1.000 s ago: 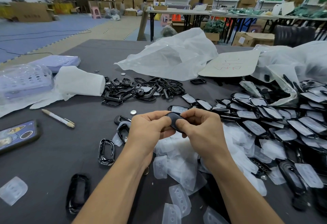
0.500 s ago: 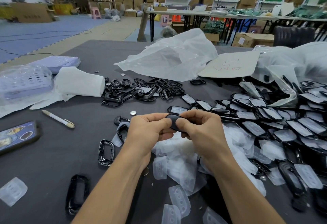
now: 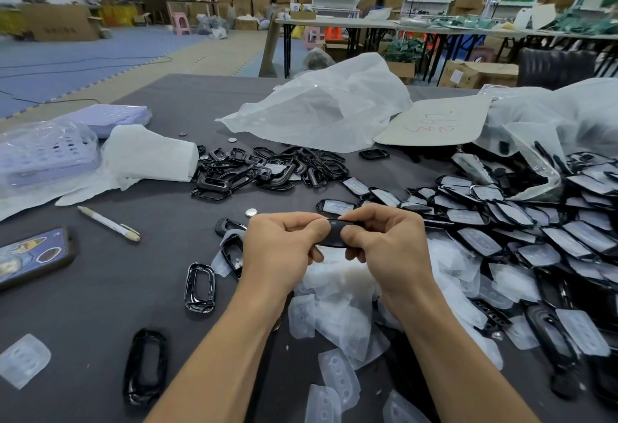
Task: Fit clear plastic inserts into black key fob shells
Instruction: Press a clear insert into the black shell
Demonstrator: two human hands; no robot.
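Held shell: A black key fob shell (image 3: 336, 233) is held edge-on above the table, mid-view, between both hands. Whether a clear insert is seated in it cannot be told.
Left hand: The left hand (image 3: 284, 248) is curled, with thumb and forefinger clamped on the shell's left end.
Right hand: The right hand (image 3: 388, 245) is curled likewise, with thumb and fingers pinched on the shell's right end.
Clear inserts: A loose heap of clear inserts (image 3: 337, 309) is spread on the dark table (image 3: 100, 305) at 6 o'clock from the hands, directly beneath them. A single insert (image 3: 21, 360) is seen well apart at 8 o'clock.
Empty shells: A tangled pile of empty shells (image 3: 267, 168) is found at 11 o'clock. Two loose frames are laid at 7 to 8 o'clock, the nearer frame (image 3: 199, 287) just beside the left wrist and the farther frame (image 3: 146, 365) near the table edge.
Fitted shells: A wide spread of fitted shells (image 3: 501, 222) is overlapped from 2 to 4 o'clock.
Coin cell: A coin cell (image 3: 251, 212) is placed near the left hand at 11 o'clock.
Pen: A pen (image 3: 108, 223) is laid at 9 o'clock.
Phone: A phone (image 3: 30, 255) is seen beyond the pen, at the left border.
Plastic bag: A crumpled plastic bag (image 3: 321, 108) is heaped at 12 o'clock.
Card: A pale card (image 3: 434, 121) with red marks is propped at 1 o'clock.
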